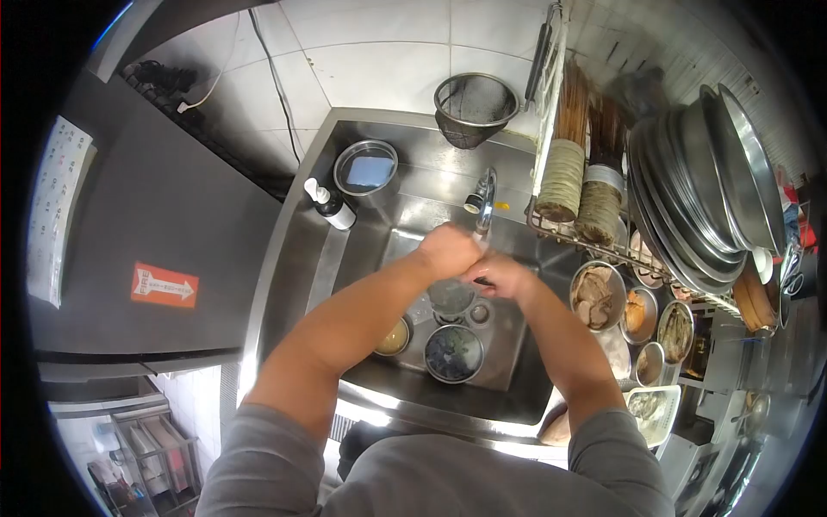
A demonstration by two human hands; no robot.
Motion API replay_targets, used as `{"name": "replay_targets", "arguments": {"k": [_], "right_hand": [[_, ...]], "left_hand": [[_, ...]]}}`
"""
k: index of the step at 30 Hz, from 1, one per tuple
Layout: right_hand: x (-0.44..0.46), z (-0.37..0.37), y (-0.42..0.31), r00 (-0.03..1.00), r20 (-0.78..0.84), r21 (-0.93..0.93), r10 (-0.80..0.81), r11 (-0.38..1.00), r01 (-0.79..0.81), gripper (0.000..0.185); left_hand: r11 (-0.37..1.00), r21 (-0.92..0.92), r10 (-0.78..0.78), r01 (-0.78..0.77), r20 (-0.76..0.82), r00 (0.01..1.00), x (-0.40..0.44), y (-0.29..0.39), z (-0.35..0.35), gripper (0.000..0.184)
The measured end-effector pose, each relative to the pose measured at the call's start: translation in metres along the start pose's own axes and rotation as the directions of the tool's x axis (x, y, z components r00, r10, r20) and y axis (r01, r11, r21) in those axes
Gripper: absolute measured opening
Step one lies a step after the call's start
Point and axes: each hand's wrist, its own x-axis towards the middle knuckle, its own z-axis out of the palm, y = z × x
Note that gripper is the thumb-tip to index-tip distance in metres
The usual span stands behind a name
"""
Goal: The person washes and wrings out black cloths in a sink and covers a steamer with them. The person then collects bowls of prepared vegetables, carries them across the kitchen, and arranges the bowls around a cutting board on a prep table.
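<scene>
My left hand (452, 250) is closed just below the faucet (488, 207), above the steel sink (530, 345). Close beside it, my right hand (504, 274) has curled fingers, with a small dark bit showing by the fingertips. Whatever the two hands hold is too hidden to name. Directly beneath them is a round bowl of cloudy water (451, 298). Nearer to me stands a metal bowl (454, 353) with dark pieces in liquid. A smaller bowl with yellowish contents (394, 337) is partly covered by my left forearm.
A pump bottle (331, 205) and a round pan with a blue sponge (369, 170) occupy the sink's left ledge. A mesh strainer (474, 108) hangs behind. Right of the sink, a wire rack holds skewers (564, 164) and stacked metal bowls (698, 189), above several food bowls (597, 297).
</scene>
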Motion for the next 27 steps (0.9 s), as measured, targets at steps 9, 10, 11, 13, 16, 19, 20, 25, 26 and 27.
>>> {"name": "replay_targets", "arguments": {"k": [9,10,11,13,16,19,20,25,26,27], "right_hand": [[0.03,0.063,0.064,0.824,-0.375,-0.927,-0.424,0.148,-0.345,0.04],[0.037,0.066,0.078,0.864,-0.363,-0.931,-0.349,0.099,-0.351,0.044],[0.041,0.067,0.094,0.896,-0.354,-0.934,-0.268,0.054,-0.353,0.048],[0.049,0.051,0.126,0.911,-0.181,-0.982,-0.37,0.018,-0.188,0.053],[0.037,0.024,0.117,0.811,-0.166,-0.983,-0.561,0.035,-0.178,0.064],[0.025,-0.021,0.072,0.362,0.045,-0.967,-0.931,-0.132,-0.218,0.071],[0.012,-0.014,0.039,0.277,0.035,-0.951,-0.96,-0.117,-0.287,0.073],[0.037,-0.054,0.012,0.342,-0.072,-0.915,-0.937,-0.074,-0.397,0.081],[0.043,-0.057,0.021,0.39,-0.204,-0.906,-0.898,0.023,-0.422,0.081],[0.049,-0.054,0.03,0.401,-0.197,-0.909,-0.895,0.014,-0.416,0.081]], "left_hand": [[0.842,-0.162,-0.375,0.515,0.511,0.773,-0.072,0.042,0.046,0.021],[0.816,-0.163,-0.395,0.554,0.542,0.741,-0.087,0.05,0.051,0.023],[0.79,-0.164,-0.409,0.591,0.576,0.707,-0.102,0.06,0.054,0.024],[0.642,-0.126,-0.495,0.756,0.685,0.535,-0.133,0.078,0.042,0.027],[0.347,-0.064,-0.672,0.936,0.679,0.295,-0.21,0.096,0.052,0.037],[0.061,-0.152,-0.921,0.986,0.371,0.114,-0.311,0.12,0.06,0.038],[0.116,-0.253,-0.972,0.96,0.168,0.162,-0.344,0.131,0.067,0.037],[0.27,-0.352,-0.959,0.896,-0.178,0.22,-0.387,0.161,0.067,0.029],[0.257,-0.351,-0.963,0.9,-0.173,0.208,-0.388,0.161,0.072,0.029],[0.264,-0.345,-0.955,0.901,-0.222,0.195,-0.386,0.159,0.075,0.028]]}}
